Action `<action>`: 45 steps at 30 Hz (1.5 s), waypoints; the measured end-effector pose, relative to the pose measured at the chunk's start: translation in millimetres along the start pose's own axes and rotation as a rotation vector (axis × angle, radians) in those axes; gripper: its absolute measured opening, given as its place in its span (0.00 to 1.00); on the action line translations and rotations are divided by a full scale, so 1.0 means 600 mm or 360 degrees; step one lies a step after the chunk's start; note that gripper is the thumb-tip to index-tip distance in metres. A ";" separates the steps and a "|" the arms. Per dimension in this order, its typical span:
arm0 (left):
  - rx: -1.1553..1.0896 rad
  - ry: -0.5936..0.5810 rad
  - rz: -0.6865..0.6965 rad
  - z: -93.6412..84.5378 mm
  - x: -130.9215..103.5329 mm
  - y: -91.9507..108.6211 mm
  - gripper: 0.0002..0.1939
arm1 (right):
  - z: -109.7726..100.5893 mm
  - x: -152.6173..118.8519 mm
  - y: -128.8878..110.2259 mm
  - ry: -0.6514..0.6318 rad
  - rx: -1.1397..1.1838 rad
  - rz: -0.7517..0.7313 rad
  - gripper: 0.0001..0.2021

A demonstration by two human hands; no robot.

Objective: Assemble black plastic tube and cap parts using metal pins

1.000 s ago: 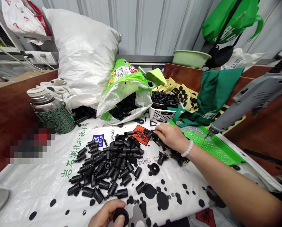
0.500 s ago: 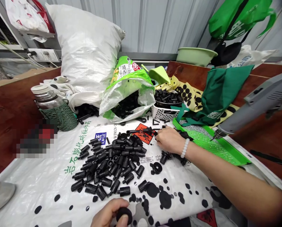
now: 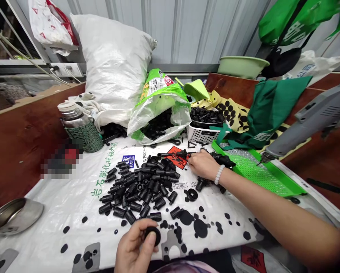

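My left hand (image 3: 136,246), at the near edge of the table, is closed on a round black disc (image 3: 153,236) with a raised rim, thumb pressed on its face. My right hand (image 3: 204,165) reaches across to the far right with its fingers curled down among black parts; what they hold, if anything, is hidden. A thin black rod-like part (image 3: 174,154) lies by its fingertips, over a red printed diamond. Left of that hand spreads a heap of short black ribbed cylinders (image 3: 141,185) with narrow stems. A black ring-shaped piece (image 3: 191,195) lies just below the right hand.
A green tray (image 3: 286,185) with small metal pieces lies at right, under a grey power screwdriver (image 3: 315,117). Behind stand a white basket (image 3: 202,135) of black parts, an open plastic bag (image 3: 136,125), a white sack (image 3: 115,57) and a flask (image 3: 83,132). A metal bowl (image 3: 30,216) sits left.
The view has shifted, so the bench appears further right. My left hand shows more fully, still holding the disc, which is turned more face-on. My right hand stays among the black parts.
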State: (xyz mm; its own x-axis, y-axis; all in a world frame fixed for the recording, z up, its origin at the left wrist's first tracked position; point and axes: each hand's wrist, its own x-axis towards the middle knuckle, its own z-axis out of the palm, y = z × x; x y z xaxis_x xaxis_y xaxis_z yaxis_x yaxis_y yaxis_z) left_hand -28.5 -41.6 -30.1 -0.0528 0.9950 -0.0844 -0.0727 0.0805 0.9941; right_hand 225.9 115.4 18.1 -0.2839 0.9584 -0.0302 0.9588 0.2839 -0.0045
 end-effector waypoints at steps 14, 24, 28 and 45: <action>-0.0632 -0.0165 -0.0314 0.036 0.049 0.057 0.17 | -0.009 -0.093 -0.127 -0.0013 0.2357 -0.0101 0.08; -0.0937 -0.0221 -0.0539 0.048 0.047 0.061 0.11 | 0.035 -0.124 -0.150 0.0264 0.2802 -0.0004 0.12; -0.0827 -0.0280 -0.0541 0.051 0.044 0.060 0.10 | 0.033 -0.129 -0.149 0.0382 0.2805 0.0036 0.11; -0.0620 -0.0263 -0.0564 0.066 0.038 0.054 0.18 | 0.051 -0.144 -0.155 0.0817 0.1976 -0.0307 0.05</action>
State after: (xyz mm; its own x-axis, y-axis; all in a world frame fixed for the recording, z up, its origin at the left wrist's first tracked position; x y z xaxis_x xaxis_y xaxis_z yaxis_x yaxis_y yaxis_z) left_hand 7.4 -13.7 3.0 0.1968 0.9095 -0.3661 -0.4225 0.4156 0.8054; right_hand 161.5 5.3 -9.7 -0.1211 0.8872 0.4452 0.1978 0.4611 -0.8650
